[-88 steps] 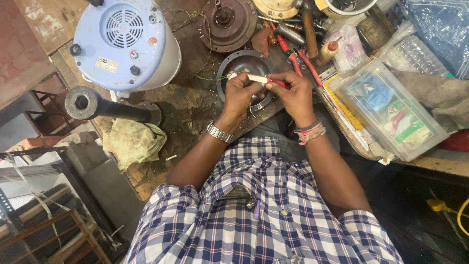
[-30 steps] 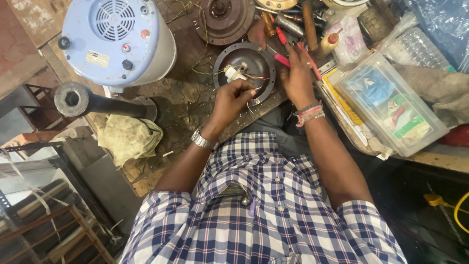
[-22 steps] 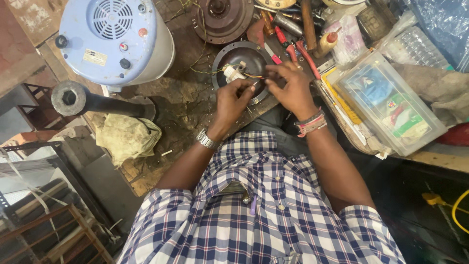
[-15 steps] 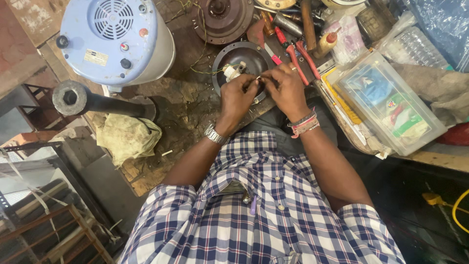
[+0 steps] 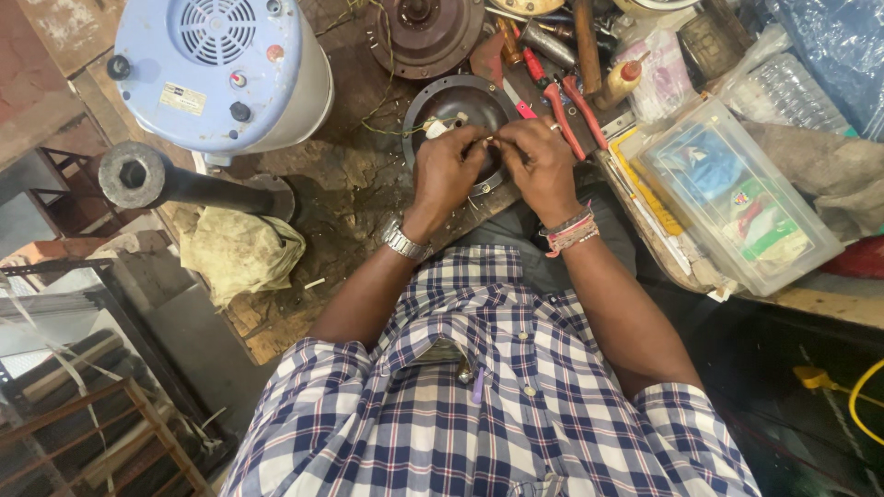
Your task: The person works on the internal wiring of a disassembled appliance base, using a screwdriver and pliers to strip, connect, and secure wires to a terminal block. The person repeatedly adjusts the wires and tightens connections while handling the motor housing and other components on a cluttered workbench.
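Both hands are over a round dark metal dish (image 5: 460, 106) that sits near the front edge of the workbench (image 5: 350, 184). The left hand (image 5: 448, 166) wears a silver watch (image 5: 406, 243). Its fingers are curled in tight and pinch a thin wire (image 5: 405, 127) at the dish. The right hand (image 5: 541, 164) has bands (image 5: 571, 230) on the wrist. Its fingers are bent and pinch at the same small spot, touching the left fingertips. A small white part (image 5: 435, 129) lies in the dish just beside the left hand. Red pliers (image 5: 575, 110) lie on the bench just past the right hand. A clear plastic box (image 5: 737, 198) sits by the right edge. A big blue motor (image 5: 226, 69) stands at the far left corner. A yellow rag (image 5: 239, 253) lies near the left front edge.
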